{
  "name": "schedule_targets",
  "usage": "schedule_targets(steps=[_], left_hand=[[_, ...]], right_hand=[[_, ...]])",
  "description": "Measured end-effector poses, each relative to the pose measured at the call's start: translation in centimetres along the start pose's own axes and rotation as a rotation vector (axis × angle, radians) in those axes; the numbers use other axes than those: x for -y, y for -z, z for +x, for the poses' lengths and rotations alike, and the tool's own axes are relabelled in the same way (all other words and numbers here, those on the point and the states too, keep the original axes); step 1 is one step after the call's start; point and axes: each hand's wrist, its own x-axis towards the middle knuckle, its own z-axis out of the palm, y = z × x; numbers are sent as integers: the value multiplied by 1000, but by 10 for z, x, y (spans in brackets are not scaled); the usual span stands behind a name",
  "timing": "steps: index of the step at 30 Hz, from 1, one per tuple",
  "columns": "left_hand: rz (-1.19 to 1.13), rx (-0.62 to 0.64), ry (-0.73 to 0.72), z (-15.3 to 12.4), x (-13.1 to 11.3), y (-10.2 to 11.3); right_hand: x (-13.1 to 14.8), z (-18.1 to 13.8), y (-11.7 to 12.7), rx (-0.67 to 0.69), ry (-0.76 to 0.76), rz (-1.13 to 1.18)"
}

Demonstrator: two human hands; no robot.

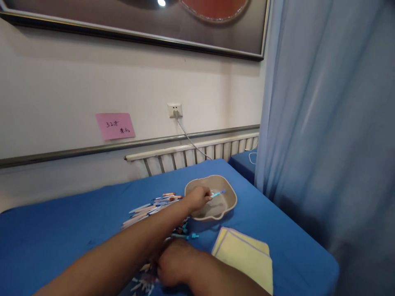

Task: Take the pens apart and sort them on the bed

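Observation:
My left hand (199, 198) reaches over the left side of a beige basin (230, 201). Its fingers are closed on a slim light-blue pen (218, 193) with a darker blue tip, which points right over the inside of the basin. My right hand (174, 263) is lower down, close to my left forearm, its fingers mostly hidden from view. Beside it lie small white pieces (144, 284) and a small turquoise piece (195, 236). A pile of pens (145, 211), white, blue and orange, lies left of the basin, partly covered by my left forearm.
A blue cloth (77, 218) covers the table. Yellow folded cloths (247, 257) with purple edging lie at the front right. Behind stand a white radiator (185, 158) and a plugged-in cable (191, 139). A pale blue curtain (324, 115) hangs at the right.

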Motion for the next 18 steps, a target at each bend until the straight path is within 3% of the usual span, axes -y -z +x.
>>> schedule_targets(steps=[9,18], left_hand=[[256,133,101,5,-12,-27],[268,127,105,5,-17,-29]], right_hand=[[-9,5,-18,-293,172,101],[-4,-4,-4,-231,175,205]])
